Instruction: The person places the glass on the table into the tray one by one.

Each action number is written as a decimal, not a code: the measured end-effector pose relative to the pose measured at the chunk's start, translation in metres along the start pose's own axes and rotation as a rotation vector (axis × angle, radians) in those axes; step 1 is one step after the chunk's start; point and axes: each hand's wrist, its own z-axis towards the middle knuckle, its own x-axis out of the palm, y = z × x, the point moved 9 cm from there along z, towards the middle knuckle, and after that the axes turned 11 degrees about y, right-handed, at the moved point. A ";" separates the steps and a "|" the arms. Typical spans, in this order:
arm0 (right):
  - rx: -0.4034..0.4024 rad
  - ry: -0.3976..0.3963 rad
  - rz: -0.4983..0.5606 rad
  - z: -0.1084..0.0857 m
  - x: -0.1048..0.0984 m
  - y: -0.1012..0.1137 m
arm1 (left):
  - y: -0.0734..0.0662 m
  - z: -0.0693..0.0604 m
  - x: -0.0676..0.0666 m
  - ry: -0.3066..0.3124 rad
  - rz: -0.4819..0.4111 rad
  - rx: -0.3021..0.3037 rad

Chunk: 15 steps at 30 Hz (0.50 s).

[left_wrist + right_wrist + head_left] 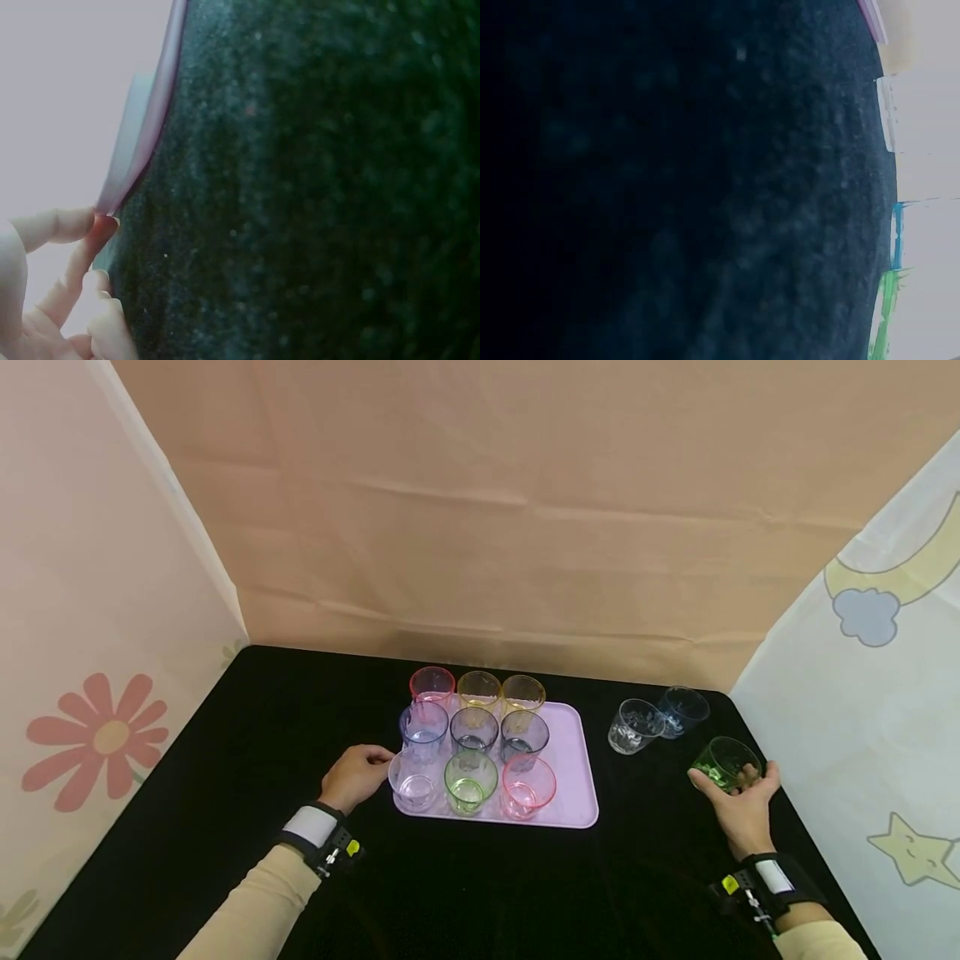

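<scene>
My left hand [356,778] is at the left edge of a pink tray [576,777]; in the left wrist view, thumb and fingertip pinch its rim [154,127]. Rows of tinted glasses stand on the tray. The front row has a clear one [415,789], a green one [468,792] and a pink one [528,789]. Blue and grey glasses are behind these, with red and yellow at the back. Over on the right, my right hand [746,818] holds another green glass [716,764] between thumb and fingers. Whether its base touches the table cannot be told.
Two more glasses, one clear [628,733] and one bluish [684,714], stand between the tray and my right hand. The table [465,893] is black. Brown paper [525,527] closes off the back, and printed sheets [877,735] flank both sides.
</scene>
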 end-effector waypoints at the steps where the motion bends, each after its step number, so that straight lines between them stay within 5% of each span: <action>1: 0.002 -0.002 -0.005 0.001 0.001 -0.001 | 0.000 0.000 0.000 0.001 -0.001 0.000; 15: 0.004 -0.070 -0.049 0.006 -0.001 -0.001 | 0.001 0.000 0.001 -0.004 0.000 0.002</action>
